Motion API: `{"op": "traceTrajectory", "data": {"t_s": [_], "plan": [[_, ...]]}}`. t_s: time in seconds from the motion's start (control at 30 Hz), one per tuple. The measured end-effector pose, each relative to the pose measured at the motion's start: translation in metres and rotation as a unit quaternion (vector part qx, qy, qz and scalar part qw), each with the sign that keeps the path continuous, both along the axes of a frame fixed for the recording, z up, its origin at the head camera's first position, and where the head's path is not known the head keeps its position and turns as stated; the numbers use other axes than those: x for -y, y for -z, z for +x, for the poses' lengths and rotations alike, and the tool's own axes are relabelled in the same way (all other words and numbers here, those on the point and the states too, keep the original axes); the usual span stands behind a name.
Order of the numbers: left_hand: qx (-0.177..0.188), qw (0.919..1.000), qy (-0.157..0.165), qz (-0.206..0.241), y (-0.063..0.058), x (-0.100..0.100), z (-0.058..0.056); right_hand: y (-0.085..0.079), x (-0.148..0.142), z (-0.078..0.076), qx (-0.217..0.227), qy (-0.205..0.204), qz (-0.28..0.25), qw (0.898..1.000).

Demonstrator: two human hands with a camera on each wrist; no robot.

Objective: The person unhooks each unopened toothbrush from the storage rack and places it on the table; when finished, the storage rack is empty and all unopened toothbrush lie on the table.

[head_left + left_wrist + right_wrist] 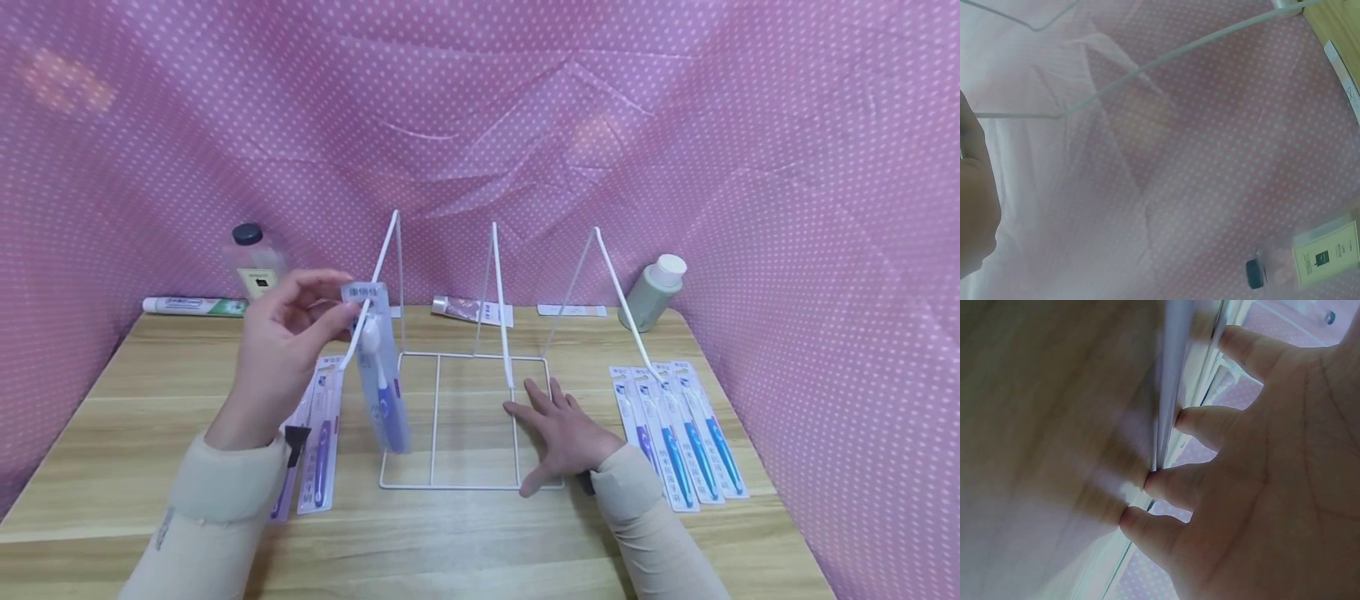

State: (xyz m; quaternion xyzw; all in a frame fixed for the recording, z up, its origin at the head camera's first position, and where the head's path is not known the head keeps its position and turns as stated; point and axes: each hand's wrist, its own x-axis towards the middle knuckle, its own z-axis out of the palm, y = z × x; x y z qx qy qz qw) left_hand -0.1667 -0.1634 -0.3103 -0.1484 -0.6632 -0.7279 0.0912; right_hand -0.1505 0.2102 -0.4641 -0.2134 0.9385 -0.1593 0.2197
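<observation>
My left hand (281,342) pinches the upper edge of a packaged purple toothbrush (386,396) between thumb and fingers. The package hangs upright at the left arm of a white wire rack (472,487); the wire seems to come through near the top of its card. Spread wide, my right hand (566,433) rests at the right side of the rack's base, its fingertips (1163,487) touching down by the wire. In the left wrist view only part of the left hand (975,200) shows, and the toothbrush is out of sight.
Packaged purple toothbrushes (322,450) lie left of the rack, partly under my left arm. Several blue and purple ones (705,433) lie to the right. Along the back stand a black-capped bottle (258,262) and a green bottle (651,293), with toothpaste (195,307) and a small tube (472,310).
</observation>
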Motion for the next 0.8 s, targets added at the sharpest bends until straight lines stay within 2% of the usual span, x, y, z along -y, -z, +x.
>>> {"op": "traceTrajectory", "data": {"t_s": [0.13,0.23,0.4,0.47,0.63,0.7,0.8], "plan": [[-0.016,0.9998,-0.013,-0.008,0.001,0.004,0.019,0.000,0.001,0.000,0.003,0.001,0.000,1.000],[-0.040,0.9990,-0.016,0.005,0.003,0.004,0.028,0.000,0.001,0.000,0.002,0.000,0.002,1.000],[-0.084,0.9960,0.012,0.027,0.001,0.005,0.037,0.000,0.000,0.000,0.002,0.001,0.003,1.000],[-0.090,0.9955,0.020,0.023,-0.001,0.006,0.041,0.000,0.000,0.000,0.004,0.002,0.003,1.000],[-0.088,0.9960,0.014,-0.003,-0.006,0.010,0.051,0.000,0.000,0.000,0.006,0.005,0.007,1.000],[-0.102,0.9945,0.024,0.005,-0.007,0.012,0.055,0.000,0.000,0.000,0.006,0.006,0.005,1.000],[-0.136,0.9877,0.058,0.051,-0.006,0.016,0.059,0.000,0.000,0.000,0.007,0.007,0.005,1.000]]}}
